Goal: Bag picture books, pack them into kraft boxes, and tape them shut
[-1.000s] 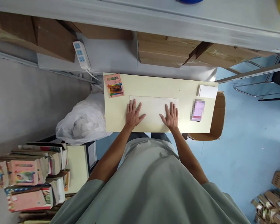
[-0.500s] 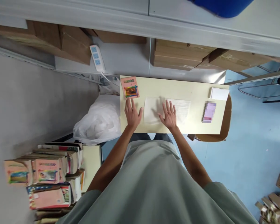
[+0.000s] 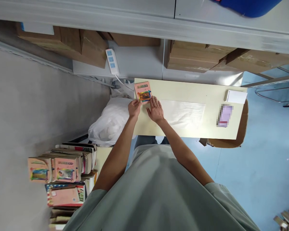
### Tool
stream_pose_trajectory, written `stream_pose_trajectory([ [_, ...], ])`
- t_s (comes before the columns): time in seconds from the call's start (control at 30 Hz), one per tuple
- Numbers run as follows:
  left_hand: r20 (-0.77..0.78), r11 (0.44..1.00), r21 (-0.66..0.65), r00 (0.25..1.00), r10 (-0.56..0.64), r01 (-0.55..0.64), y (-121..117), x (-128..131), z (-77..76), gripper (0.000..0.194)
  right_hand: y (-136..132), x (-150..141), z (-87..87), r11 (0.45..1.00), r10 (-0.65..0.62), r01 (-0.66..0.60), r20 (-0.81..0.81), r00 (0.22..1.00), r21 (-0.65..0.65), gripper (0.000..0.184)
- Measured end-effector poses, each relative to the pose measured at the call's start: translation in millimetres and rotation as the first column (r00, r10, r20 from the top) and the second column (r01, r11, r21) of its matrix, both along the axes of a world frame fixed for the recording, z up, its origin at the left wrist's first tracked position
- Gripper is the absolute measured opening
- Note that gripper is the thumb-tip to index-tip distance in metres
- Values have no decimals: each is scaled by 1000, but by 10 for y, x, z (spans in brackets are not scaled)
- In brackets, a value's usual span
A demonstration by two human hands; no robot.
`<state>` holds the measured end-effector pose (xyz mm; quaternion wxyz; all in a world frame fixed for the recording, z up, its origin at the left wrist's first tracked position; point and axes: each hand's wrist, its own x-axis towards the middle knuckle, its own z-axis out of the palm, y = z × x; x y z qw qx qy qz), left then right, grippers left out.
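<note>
The pink book (image 3: pixel 143 88) lies flat at the left end of the table (image 3: pixel 180 90), beside the white sheet (image 3: pixel 185 112). The left hand (image 3: pixel 134 108) is bunched, its fingertips pinching the book's near left corner. The right hand (image 3: pixel 156 109) is open, fingers straight and together, their tips at the near right corner. The book looks thin and light, with a cover likely to bend easily and crease if squeezed. The near corners and side edges seem the best holds; its glossy-looking front may slide under flat fingers.
</note>
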<state>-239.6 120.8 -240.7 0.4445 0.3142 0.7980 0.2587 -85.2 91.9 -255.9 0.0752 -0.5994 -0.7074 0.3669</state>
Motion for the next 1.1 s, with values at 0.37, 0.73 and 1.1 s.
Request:
stream_pose_trajectory([
  [0.37, 163, 981, 168, 979, -122, 94, -623, 347, 595, 44, -426, 808, 359, 974, -224, 225, -195, 955, -17, 59],
  [0.73, 331, 924, 208, 866, -375, 320, -1104, 1874, 271, 42, -1300, 2508, 548, 815, -579, 543, -317, 751, -202, 48],
  [1.1, 84, 899, 11, 896, -436, 437, -1113, 2183, -100, 12, -1422, 2696, 228, 784, -598, 574, -44, 800, -236, 30],
])
